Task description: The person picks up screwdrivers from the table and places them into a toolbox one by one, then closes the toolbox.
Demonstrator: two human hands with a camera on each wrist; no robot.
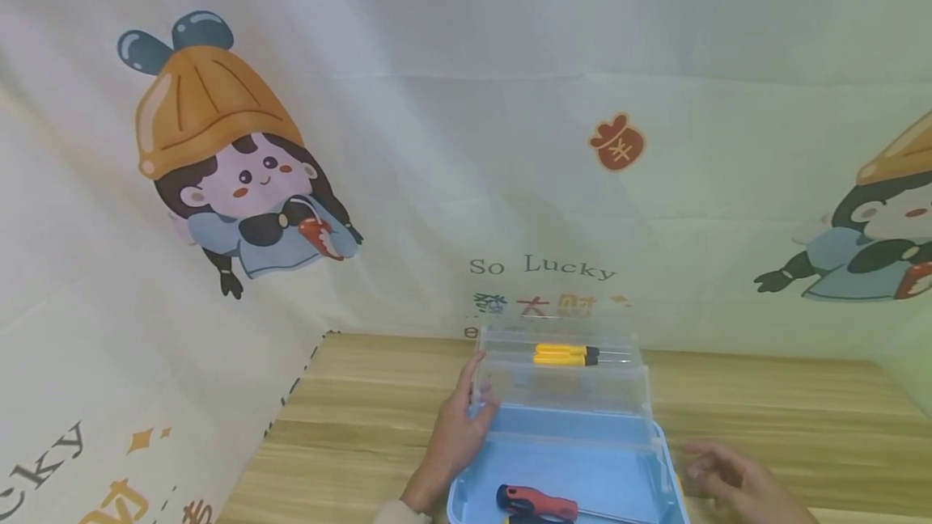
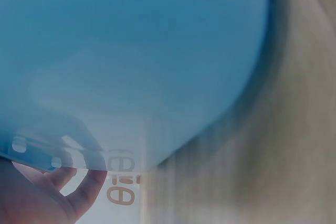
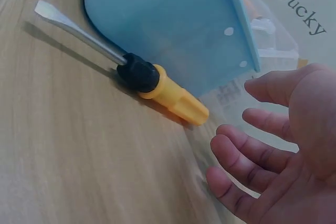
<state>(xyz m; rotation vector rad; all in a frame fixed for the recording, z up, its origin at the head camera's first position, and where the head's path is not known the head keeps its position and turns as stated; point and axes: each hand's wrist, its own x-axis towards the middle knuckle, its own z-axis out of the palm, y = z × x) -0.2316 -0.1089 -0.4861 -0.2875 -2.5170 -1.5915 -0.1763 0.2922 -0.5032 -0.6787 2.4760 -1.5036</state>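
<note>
A light-blue toolbox (image 1: pixel 612 475) stands on the table with its clear lid (image 1: pixel 619 388) raised. My left hand (image 1: pixel 453 435) grips the lid's left side, thumb in front and fingers behind the edge. Two yellow-handled screwdrivers (image 1: pixel 559 361) lie in the lid's compartment. Inside the box is a red-and-black screwdriver (image 1: pixel 542 503), beside a partly cut-off black-and-yellow handle (image 1: pixel 535 520). To the right, my right hand (image 1: pixel 739 482) hovers with loosely bent fingers, holding nothing. Close to its fingertips, a yellow-and-black flat-blade screwdriver (image 3: pixel 170 98) lies against the toolbox's outer side.
The wood-grain table (image 1: pixel 349 411) extends to both sides of the toolbox. Behind it and along the left hangs a pale printed cloth (image 1: pixel 451 144) with cartoon figures and lettering, reaching down to the table's back edge.
</note>
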